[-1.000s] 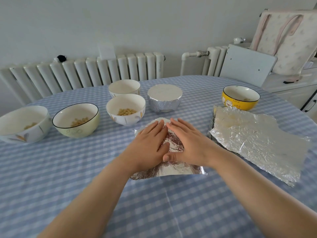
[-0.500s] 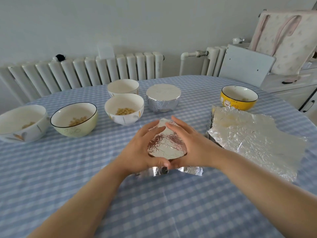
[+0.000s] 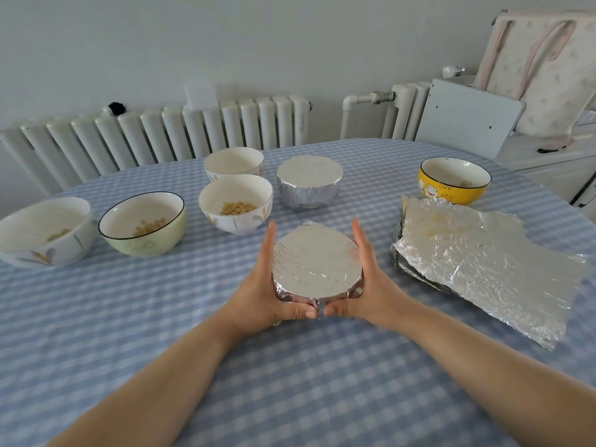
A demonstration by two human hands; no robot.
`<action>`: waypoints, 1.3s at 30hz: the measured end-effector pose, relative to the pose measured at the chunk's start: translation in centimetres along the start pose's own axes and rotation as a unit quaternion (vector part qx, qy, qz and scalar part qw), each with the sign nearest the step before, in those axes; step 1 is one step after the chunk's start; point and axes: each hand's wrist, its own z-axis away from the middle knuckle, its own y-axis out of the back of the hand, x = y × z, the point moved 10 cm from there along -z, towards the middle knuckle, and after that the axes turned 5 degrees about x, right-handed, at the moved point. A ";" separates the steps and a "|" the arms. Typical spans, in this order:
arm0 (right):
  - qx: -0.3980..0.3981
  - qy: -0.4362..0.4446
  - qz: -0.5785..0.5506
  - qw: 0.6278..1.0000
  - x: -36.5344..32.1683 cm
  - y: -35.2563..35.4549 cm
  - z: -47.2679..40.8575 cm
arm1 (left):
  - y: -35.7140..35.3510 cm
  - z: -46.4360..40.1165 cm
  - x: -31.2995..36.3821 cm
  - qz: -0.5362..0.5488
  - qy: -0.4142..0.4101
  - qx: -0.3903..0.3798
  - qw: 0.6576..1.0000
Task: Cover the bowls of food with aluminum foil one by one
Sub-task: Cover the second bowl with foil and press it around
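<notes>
A bowl under a sheet of aluminum foil [image 3: 316, 262] stands on the table's middle, its top smooth and flat. My left hand [image 3: 261, 295] and my right hand [image 3: 371, 285] cup it from either side, fingers along the walls, thumbs meeting at the near rim, pressing the foil down. A second foil-covered bowl [image 3: 309, 182] stands behind it. Uncovered bowls: a white one with food [image 3: 235, 203], a white one behind it [image 3: 233, 162], a green one [image 3: 142, 224], a large white one [image 3: 42, 230] and a yellow one [image 3: 454, 182].
A stack of loose foil sheets [image 3: 477, 259] lies at the right, close to my right hand. The round table has a blue checked cloth [image 3: 290, 382]. Radiators [image 3: 180, 133] line the wall behind, and a white chair back [image 3: 467, 121] stands at the far right.
My hands slid off the foil's top to the bowl's sides. The loose foil edges, spread flat before, are now folded down round the bowl.
</notes>
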 end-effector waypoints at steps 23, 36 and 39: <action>0.085 -0.017 0.113 0.990 0.9 -0.1 2.5 | 0.0 -0.2 -0.3 -0.034 0.030 -0.099 0.994; 0.139 0.002 0.016 0.990 -3.6 7.9 2.1 | 5.6 1.0 7.2 -0.165 -0.031 0.176 0.970; 0.204 0.034 0.072 0.976 -4.8 8.6 0.0 | 0.7 0.0 9.7 -0.342 -0.088 0.108 0.929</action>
